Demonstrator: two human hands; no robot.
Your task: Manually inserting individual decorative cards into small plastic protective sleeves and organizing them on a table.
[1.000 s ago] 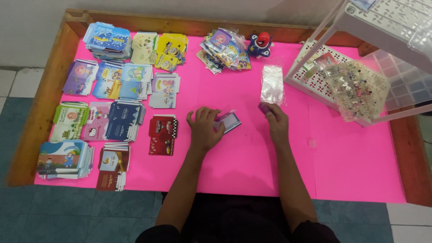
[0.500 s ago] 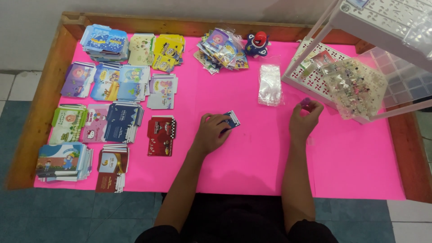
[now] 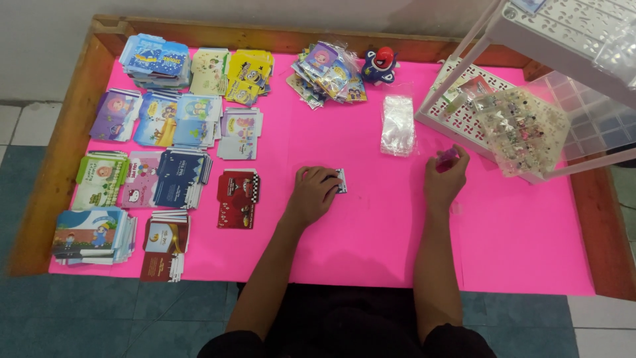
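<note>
1. Currently the left hand (image 3: 313, 193) is pressed flat, fingers spread, on a small dark card packet (image 3: 340, 180) lying near the middle of the pink desk (image 3: 371, 245); only the packet's edge at about 2 o'clock of the hand is seen. If the palm is dragged, the packet could be slid across the smooth pink sheet or bent under the pressure.

2. The right hand (image 3: 445, 179) is closed around a small pink item (image 3: 448, 157), pinched at its fingertips, just beside the white perforated tray (image 3: 464, 119) at 1 o'clock. What the item is cannot be told. Being so small, it could be let slip and lost against the same-coloured desk surface.

3. A clear bag of small trinkets (image 3: 523, 129) rests on the tray's edge at 2 o'clock of the right hand. It could be knocked off, and its contents scattered, if the hand is lifted carelessly.

4. A stack of clear plastic sleeves (image 3: 398, 124) lies at 11 o'clock of the right hand, near it. The light sleeves could be swept out of order by a passing wrist.

5. Piles of printed card packets (image 3: 172, 176) are stacked at 9 o'clock of the left hand, well apart; toppling is judged unlikely unless the desk is jolted.
</note>
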